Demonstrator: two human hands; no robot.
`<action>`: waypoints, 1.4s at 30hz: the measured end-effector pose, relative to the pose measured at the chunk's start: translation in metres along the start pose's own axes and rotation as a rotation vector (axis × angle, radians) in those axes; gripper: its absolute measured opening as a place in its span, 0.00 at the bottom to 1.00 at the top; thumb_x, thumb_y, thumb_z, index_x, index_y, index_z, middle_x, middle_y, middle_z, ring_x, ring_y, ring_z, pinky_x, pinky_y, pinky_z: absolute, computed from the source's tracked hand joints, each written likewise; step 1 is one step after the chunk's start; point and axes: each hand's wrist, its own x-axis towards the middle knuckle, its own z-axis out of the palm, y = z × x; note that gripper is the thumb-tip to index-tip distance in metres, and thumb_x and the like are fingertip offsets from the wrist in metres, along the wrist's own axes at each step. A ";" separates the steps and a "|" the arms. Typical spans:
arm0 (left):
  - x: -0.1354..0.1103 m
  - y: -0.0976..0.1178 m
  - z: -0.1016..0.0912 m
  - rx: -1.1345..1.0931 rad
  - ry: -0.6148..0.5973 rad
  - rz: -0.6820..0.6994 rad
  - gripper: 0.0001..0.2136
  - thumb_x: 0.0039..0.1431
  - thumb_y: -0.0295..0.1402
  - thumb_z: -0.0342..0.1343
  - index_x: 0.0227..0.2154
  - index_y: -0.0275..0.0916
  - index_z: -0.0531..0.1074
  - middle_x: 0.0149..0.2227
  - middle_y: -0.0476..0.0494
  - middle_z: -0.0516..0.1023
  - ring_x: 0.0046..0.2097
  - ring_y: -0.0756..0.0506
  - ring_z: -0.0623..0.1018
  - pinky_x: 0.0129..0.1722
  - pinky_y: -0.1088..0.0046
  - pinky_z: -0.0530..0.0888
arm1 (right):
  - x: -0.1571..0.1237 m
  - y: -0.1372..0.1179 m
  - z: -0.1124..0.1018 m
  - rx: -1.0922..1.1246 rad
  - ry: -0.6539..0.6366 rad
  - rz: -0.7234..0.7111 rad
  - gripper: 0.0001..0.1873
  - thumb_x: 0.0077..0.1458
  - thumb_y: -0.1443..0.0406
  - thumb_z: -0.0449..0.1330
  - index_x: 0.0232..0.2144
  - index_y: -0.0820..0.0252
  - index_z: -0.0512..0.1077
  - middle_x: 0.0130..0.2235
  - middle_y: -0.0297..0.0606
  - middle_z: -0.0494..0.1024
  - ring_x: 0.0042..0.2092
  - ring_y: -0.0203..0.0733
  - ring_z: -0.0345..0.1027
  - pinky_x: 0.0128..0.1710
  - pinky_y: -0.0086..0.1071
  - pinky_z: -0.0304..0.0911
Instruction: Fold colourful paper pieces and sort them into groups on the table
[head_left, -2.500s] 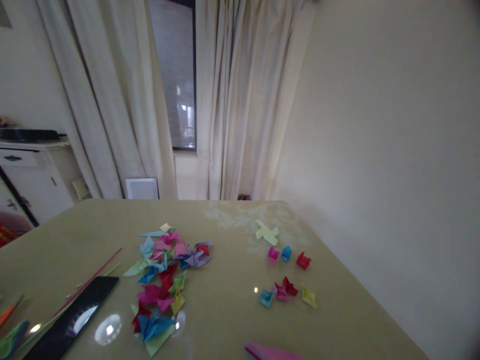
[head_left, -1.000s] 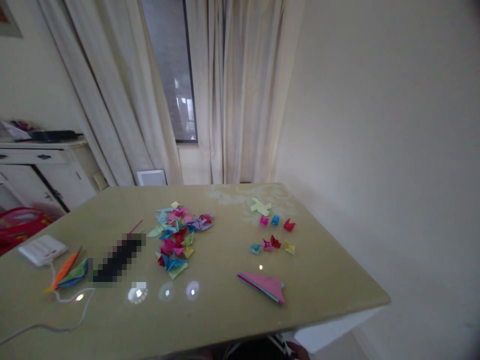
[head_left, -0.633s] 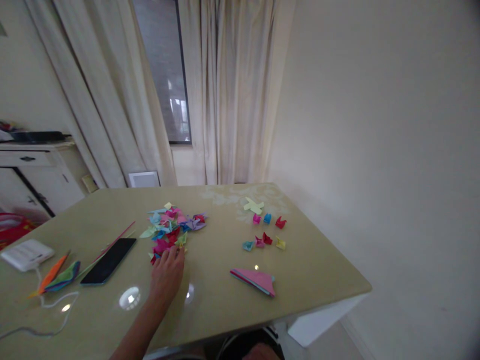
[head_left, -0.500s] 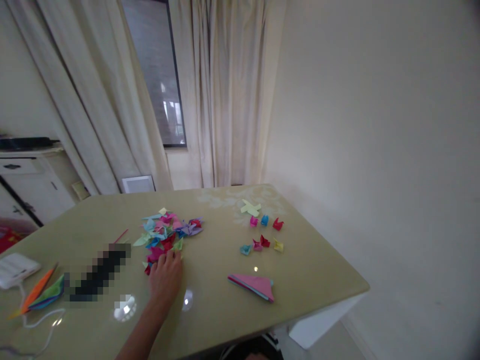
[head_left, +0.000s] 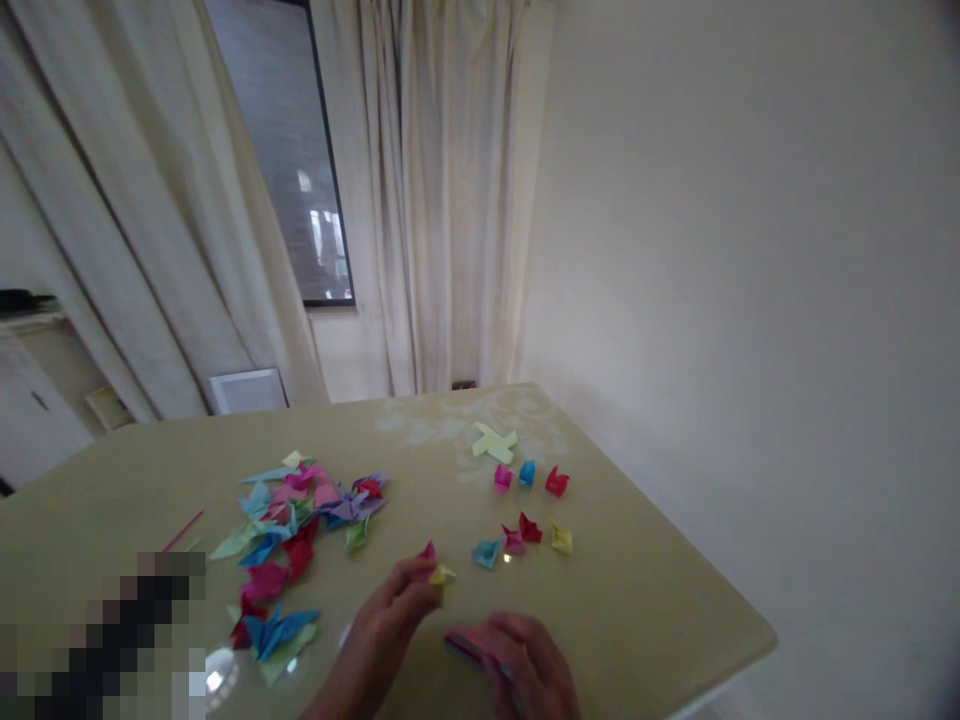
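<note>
My left hand (head_left: 386,612) is closed in a pinch above the table, right of the pile. Between its fingertips are small folded origami pieces, one pink and one yellow (head_left: 441,576). My right hand (head_left: 534,662) lies over the pink folded paper (head_left: 465,641) near the front edge, its fingers curled round it; only the left tip of that paper shows. Beyond my hands sit several little origami pieces in two rows, among them a teal one (head_left: 486,554), a yellow one (head_left: 562,538) and a red one (head_left: 556,481).
A loose heap of colourful origami (head_left: 300,530) spreads over the left of the glossy table (head_left: 420,480). At the back lies a pale green cross-shaped paper (head_left: 495,442). A thin pink stick (head_left: 183,531) rests at far left beside a blurred-out patch. The wall (head_left: 720,300) flanks the table's right side.
My left hand has moved right, away from the heap, and now holds the pink and yellow pieces. My right hand has come into view onto the folded paper. The view has shifted.
</note>
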 end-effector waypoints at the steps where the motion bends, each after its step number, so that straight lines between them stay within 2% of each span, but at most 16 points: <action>1: 0.004 0.016 0.007 -0.055 -0.065 0.017 0.13 0.70 0.37 0.50 0.43 0.47 0.81 0.54 0.44 0.81 0.52 0.43 0.80 0.51 0.69 0.78 | 0.016 0.004 -0.002 0.005 0.000 0.031 0.23 0.65 0.66 0.61 0.60 0.46 0.75 0.53 0.44 0.82 0.51 0.50 0.80 0.50 0.39 0.79; 4: 0.018 0.050 0.018 -0.131 -0.178 0.069 0.14 0.70 0.38 0.50 0.48 0.50 0.80 0.54 0.47 0.81 0.51 0.44 0.80 0.52 0.71 0.77 | 0.052 0.011 -0.010 0.157 -0.067 0.089 0.15 0.70 0.64 0.58 0.56 0.51 0.77 0.52 0.44 0.82 0.52 0.47 0.79 0.53 0.34 0.76; 6: 0.026 0.055 0.021 -0.124 -0.206 0.139 0.14 0.71 0.37 0.50 0.51 0.51 0.79 0.54 0.49 0.82 0.51 0.45 0.80 0.53 0.72 0.76 | 0.060 0.016 -0.016 0.256 -0.097 0.086 0.11 0.71 0.63 0.58 0.49 0.52 0.79 0.44 0.41 0.83 0.47 0.44 0.80 0.48 0.30 0.77; 8: 0.033 0.043 0.023 -0.055 -0.169 0.235 0.15 0.71 0.35 0.50 0.53 0.52 0.79 0.55 0.49 0.81 0.52 0.46 0.80 0.53 0.72 0.76 | 0.057 0.024 -0.020 0.267 -0.063 0.100 0.09 0.70 0.61 0.60 0.44 0.52 0.80 0.40 0.39 0.83 0.42 0.43 0.80 0.44 0.29 0.77; 11: 0.039 0.004 0.022 0.163 0.075 0.272 0.16 0.72 0.29 0.48 0.52 0.49 0.79 0.55 0.44 0.81 0.54 0.44 0.80 0.55 0.68 0.74 | 0.042 0.044 -0.025 0.175 0.069 0.195 0.09 0.69 0.60 0.61 0.39 0.54 0.80 0.37 0.40 0.82 0.39 0.43 0.80 0.39 0.28 0.76; 13: 0.039 -0.025 0.015 0.360 0.272 0.115 0.16 0.72 0.28 0.47 0.51 0.44 0.79 0.53 0.38 0.81 0.53 0.40 0.79 0.55 0.62 0.73 | 0.033 0.059 -0.027 0.107 0.158 0.265 0.11 0.69 0.58 0.60 0.38 0.56 0.79 0.35 0.40 0.81 0.35 0.42 0.78 0.35 0.27 0.75; 15: 0.037 -0.049 0.004 0.567 0.358 -0.160 0.17 0.72 0.30 0.46 0.56 0.41 0.76 0.56 0.34 0.78 0.54 0.36 0.77 0.54 0.55 0.73 | 0.028 0.070 -0.028 0.056 0.198 0.312 0.13 0.69 0.56 0.61 0.36 0.57 0.79 0.32 0.38 0.79 0.31 0.41 0.76 0.32 0.27 0.73; 17: 0.035 -0.066 -0.007 0.699 0.353 -0.368 0.19 0.73 0.35 0.46 0.60 0.38 0.73 0.59 0.31 0.74 0.55 0.31 0.74 0.52 0.51 0.72 | 0.027 0.076 -0.028 0.025 0.196 0.351 0.16 0.68 0.54 0.61 0.35 0.58 0.79 0.31 0.38 0.79 0.31 0.40 0.76 0.31 0.26 0.72; 19: 0.034 -0.077 -0.015 0.723 0.281 -0.435 0.20 0.73 0.39 0.45 0.59 0.35 0.73 0.57 0.30 0.75 0.54 0.31 0.74 0.51 0.51 0.72 | 0.030 0.078 -0.026 0.017 0.178 0.382 0.18 0.68 0.52 0.60 0.34 0.58 0.79 0.31 0.38 0.80 0.31 0.40 0.76 0.31 0.26 0.72; 22: 0.035 -0.088 -0.012 0.581 0.183 -0.378 0.19 0.73 0.36 0.42 0.52 0.35 0.76 0.51 0.33 0.78 0.51 0.35 0.77 0.53 0.55 0.74 | 0.031 0.077 -0.024 -0.005 0.176 0.404 0.20 0.68 0.50 0.59 0.34 0.58 0.79 0.31 0.38 0.80 0.31 0.41 0.75 0.31 0.27 0.71; 25: 0.036 -0.091 0.007 0.350 0.133 -0.258 0.16 0.72 0.35 0.44 0.49 0.39 0.77 0.50 0.37 0.79 0.52 0.38 0.79 0.55 0.58 0.76 | 0.027 0.081 -0.024 -0.073 0.252 0.453 0.21 0.67 0.49 0.59 0.35 0.58 0.80 0.31 0.39 0.81 0.30 0.42 0.75 0.31 0.28 0.71; 30: 0.038 -0.063 0.038 0.038 -0.022 0.028 0.14 0.72 0.39 0.50 0.55 0.48 0.75 0.53 0.42 0.80 0.54 0.41 0.81 0.55 0.65 0.79 | 0.021 0.090 -0.021 -0.071 0.251 0.593 0.23 0.66 0.46 0.59 0.38 0.59 0.81 0.34 0.42 0.84 0.32 0.46 0.78 0.34 0.32 0.73; 34: 0.036 -0.039 0.038 -0.047 -0.123 0.175 0.19 0.73 0.33 0.49 0.63 0.54 0.69 0.61 0.45 0.76 0.58 0.44 0.80 0.59 0.70 0.77 | 0.019 0.095 -0.020 -0.049 0.205 0.622 0.23 0.66 0.47 0.58 0.44 0.58 0.81 0.40 0.44 0.83 0.37 0.48 0.78 0.37 0.36 0.74; 38: 0.035 -0.032 0.031 -0.041 -0.103 0.218 0.20 0.70 0.36 0.57 0.63 0.53 0.70 0.59 0.42 0.77 0.58 0.42 0.80 0.58 0.68 0.78 | 0.024 0.116 -0.023 -0.216 0.349 0.583 0.27 0.66 0.46 0.56 0.53 0.61 0.77 0.50 0.51 0.79 0.51 0.56 0.74 0.53 0.50 0.70; 40: 0.037 -0.031 0.033 -0.043 -0.089 0.220 0.22 0.67 0.36 0.61 0.63 0.52 0.70 0.59 0.41 0.78 0.58 0.40 0.80 0.58 0.66 0.79 | 0.032 0.131 -0.020 -0.228 0.328 0.556 0.28 0.67 0.46 0.56 0.55 0.61 0.76 0.56 0.53 0.77 0.59 0.59 0.69 0.62 0.56 0.63; 42: 0.042 -0.029 0.039 -0.064 -0.092 0.215 0.24 0.64 0.35 0.63 0.62 0.52 0.70 0.58 0.41 0.77 0.57 0.40 0.80 0.58 0.64 0.79 | 0.042 0.143 -0.013 -0.176 0.237 0.541 0.27 0.67 0.47 0.55 0.55 0.59 0.77 0.57 0.53 0.77 0.60 0.59 0.69 0.64 0.56 0.62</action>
